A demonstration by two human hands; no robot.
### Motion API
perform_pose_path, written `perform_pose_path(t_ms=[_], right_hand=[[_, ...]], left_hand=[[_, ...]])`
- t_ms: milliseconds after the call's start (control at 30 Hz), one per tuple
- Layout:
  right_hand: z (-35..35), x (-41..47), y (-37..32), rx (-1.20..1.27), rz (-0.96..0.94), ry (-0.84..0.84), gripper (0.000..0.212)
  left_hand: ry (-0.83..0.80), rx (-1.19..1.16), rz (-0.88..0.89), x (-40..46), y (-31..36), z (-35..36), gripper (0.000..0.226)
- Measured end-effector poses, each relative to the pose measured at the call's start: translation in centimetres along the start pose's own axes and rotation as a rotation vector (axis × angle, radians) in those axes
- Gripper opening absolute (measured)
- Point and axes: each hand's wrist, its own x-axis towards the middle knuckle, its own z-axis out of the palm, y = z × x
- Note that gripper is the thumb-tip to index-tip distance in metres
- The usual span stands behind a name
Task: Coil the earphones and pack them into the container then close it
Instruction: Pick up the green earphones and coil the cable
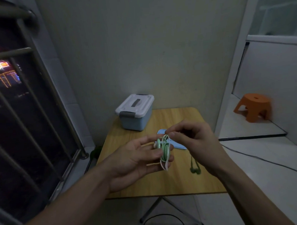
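Several loops of pale green earphones (164,150) wrap around the fingers (169,158) of the left hand (134,161), held palm-up above the wooden counter (157,180), with one white-tipped earbud showing at the left edge of the coil and a pale loop hanging below the fingertips. That hand's fingers are extended and close together, serving as the form for the coil. To the right, the right hand (193,141) pinches the cable's free end between thumb and forefinger at the top of the coil, its other fingers curled in. A second, darker green pair of earphones (194,168) lies on the counter beneath the right wrist, its buds resting near the front right part of the surface. A flat light blue item (178,146), partly hidden behind both hands, lies on the counter just beyond the coil; what it is cannot be told. At the far left corner of the counter stands a pale blue container (136,118), its white lid (135,103) in place with grey latches and a grey handle. An orange plastic stool (254,107) sits on a raised tiled floor to the right, well apart from the counter. Metal window bars (24,100) stand at left against a dark night scene with coloured lights, and a dark cable (265,160) trails across the floor.
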Motion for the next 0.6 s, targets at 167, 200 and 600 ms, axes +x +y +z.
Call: perform_pose_path(t_ms=[167, 200, 600], right_hand=[[0.0, 0.0, 0.1, 0.015, 0.024, 0.033, 0.009], [0.0, 0.0, 0.1, 0.021, 0.034, 0.035, 0.009], [1.2, -0.6, 1.7, 0.066, 0.143, 0.084, 0.007]], left_hand=[[0.015, 0.030, 0.010, 0.0, 0.2, 0.1, 0.047], [0.016, 0.034, 0.010, 0.0, 0.3, 0.1, 0.047], [0.097, 0.053, 0.043, 0.4, 0.1, 0.2, 0.040]])
